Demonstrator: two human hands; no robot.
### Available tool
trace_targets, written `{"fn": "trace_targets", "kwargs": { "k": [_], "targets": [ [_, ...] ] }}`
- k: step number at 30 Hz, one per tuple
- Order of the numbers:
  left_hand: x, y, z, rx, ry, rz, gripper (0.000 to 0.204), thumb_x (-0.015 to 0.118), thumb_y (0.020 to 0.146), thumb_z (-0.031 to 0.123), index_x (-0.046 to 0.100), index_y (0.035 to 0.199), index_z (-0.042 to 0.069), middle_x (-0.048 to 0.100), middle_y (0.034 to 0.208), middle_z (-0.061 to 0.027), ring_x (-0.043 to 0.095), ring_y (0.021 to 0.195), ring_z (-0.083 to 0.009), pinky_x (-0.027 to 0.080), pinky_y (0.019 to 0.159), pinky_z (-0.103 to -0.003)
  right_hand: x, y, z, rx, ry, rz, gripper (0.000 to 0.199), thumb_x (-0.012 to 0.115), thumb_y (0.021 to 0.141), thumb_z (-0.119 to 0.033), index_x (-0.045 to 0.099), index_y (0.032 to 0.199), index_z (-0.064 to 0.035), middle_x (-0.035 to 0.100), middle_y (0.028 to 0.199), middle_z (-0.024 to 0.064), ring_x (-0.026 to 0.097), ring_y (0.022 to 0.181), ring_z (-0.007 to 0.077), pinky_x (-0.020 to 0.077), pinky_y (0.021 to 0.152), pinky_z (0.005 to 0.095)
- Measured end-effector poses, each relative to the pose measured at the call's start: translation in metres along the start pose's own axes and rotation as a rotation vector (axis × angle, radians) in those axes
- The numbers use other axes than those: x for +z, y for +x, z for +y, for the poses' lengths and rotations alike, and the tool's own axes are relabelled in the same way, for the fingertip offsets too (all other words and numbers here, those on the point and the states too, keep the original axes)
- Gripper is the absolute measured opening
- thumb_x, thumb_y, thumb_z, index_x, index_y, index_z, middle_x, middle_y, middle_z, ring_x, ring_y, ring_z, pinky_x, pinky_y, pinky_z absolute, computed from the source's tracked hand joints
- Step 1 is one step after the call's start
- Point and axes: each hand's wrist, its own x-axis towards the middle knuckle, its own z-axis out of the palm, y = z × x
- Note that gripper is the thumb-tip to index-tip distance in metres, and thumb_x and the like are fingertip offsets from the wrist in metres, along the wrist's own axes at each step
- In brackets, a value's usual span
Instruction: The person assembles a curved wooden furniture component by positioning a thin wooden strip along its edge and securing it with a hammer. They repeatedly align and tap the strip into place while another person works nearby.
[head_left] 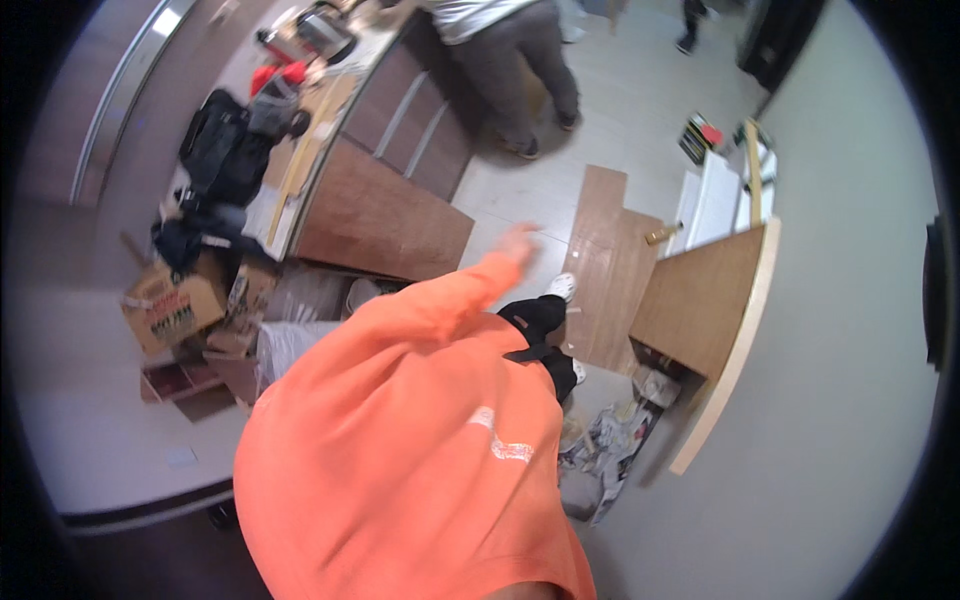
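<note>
My left hand (pixel 518 243) reaches out past the orange sleeve, over the pale floor beside a brown wood board panel (pixel 390 215) that leans at the end of the counter. It is smeared by motion, so its fingers are unclear, and I make out nothing in it. My right hand does not show. Under my white shoes (pixel 563 287), brown floor planks (pixel 600 265) lie on the tiles. To the right stands a wood-faced cabinet piece (pixel 700 295) with a long pale edge board (pixel 735 365).
A counter (pixel 345 95) at upper left carries a black bag (pixel 222 150) and a kettle (pixel 325 32). Below are cardboard boxes (pixel 175 305). Another person (pixel 510 75) stands beyond. White panels (pixel 715 200) lean by the right wall; rubbish (pixel 615 440) lies near my feet.
</note>
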Motion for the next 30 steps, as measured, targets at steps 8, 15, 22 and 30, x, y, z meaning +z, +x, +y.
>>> {"fn": "trace_targets", "kwargs": {
  "k": [8, 15, 22, 30],
  "targets": [
    [-0.408, -0.106, -0.270, -0.284, 0.667, 1.386, 0.027, 0.049, 0.091, 0.024, 0.068, 0.096, 0.006, 0.063, 0.103, -0.0210, 0.058, 0.098, -0.0405, 0.048, 0.087, -0.050, 0.014, 0.027, -0.088, -0.210, -0.438, -0.155, 0.060, 0.051, 0.093, -0.044, 0.054, 0.126, 0.0055, 0.058, 0.127, 0.0298, 0.056, 0.118, 0.0432, 0.0433, 0.098, 0.0466],
    [-0.571, -0.065, -0.315, 0.009, 0.567, 1.282, 0.049, 0.067, 0.086, 0.028, 0.052, 0.129, 0.011, 0.054, 0.123, -0.0173, 0.053, 0.114, -0.0394, 0.044, 0.099, -0.047, 0.153, -0.026, -0.215, -0.544, -0.700, -0.249, 0.056, 0.049, 0.095, -0.036, 0.051, 0.132, 0.0054, 0.054, 0.134, 0.0281, 0.051, 0.125, 0.0414, 0.0397, 0.103, 0.0436],
    [-0.606, 0.002, -0.315, -0.010, 0.598, 0.888, 0.071, 0.067, 0.086, 0.037, 0.039, 0.145, 0.010, 0.051, 0.134, -0.0135, 0.047, 0.124, -0.0352, 0.038, 0.103, -0.052, 0.376, -0.312, -0.445, -1.404, -0.544, -0.565, 0.048, 0.056, 0.097, -0.024, 0.047, 0.141, -0.0049, 0.057, 0.133, 0.0238, 0.056, 0.123, 0.0368, 0.0450, 0.099, 0.0411],
    [-0.562, -0.053, -0.253, 0.095, 0.314, 0.990, 0.048, 0.069, 0.078, 0.022, 0.060, 0.121, 0.004, 0.052, 0.108, -0.0129, 0.059, 0.099, -0.0364, 0.050, 0.082, -0.044, 0.606, -0.670, -0.577, -2.305, -0.686, -0.984, 0.043, 0.068, 0.084, -0.023, 0.058, 0.120, -0.0012, 0.061, 0.115, 0.0248, 0.059, 0.106, 0.0442, 0.0496, 0.091, 0.0458]
  ]
}}
